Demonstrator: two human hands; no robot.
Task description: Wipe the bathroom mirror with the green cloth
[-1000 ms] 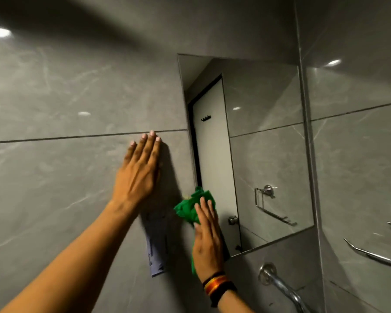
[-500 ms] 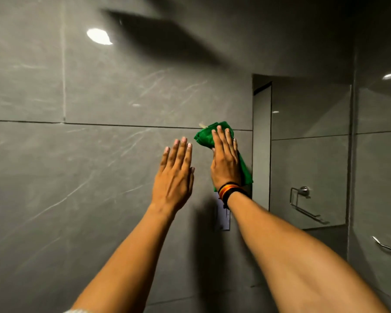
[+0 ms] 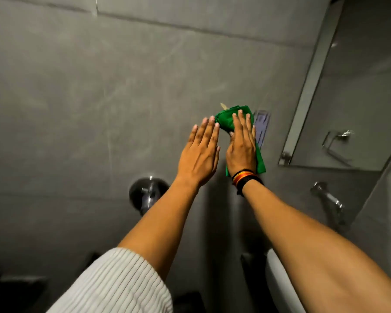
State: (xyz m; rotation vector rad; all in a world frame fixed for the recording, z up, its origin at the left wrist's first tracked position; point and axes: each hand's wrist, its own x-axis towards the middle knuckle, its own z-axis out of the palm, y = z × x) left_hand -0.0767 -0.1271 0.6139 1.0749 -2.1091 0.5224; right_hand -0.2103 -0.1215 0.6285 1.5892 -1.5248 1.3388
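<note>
Right hand lies flat, fingers spread, pressing the green cloth against the grey tiled wall, not against glass. A second ago the cloth sat at the lower left corner of the mirror; half a second ago it had slid leftward off the glass onto the tile. Now it is well clear of the mirror edge, beside a pale sticker on the wall. Left hand is open and flat, fingers together, on the wall just beside the right, holding nothing. View has tipped down: a tap shows below. Judgement: the wiping stroke has drifted off target; the cloth needs to go back right onto the mirror.
</note>
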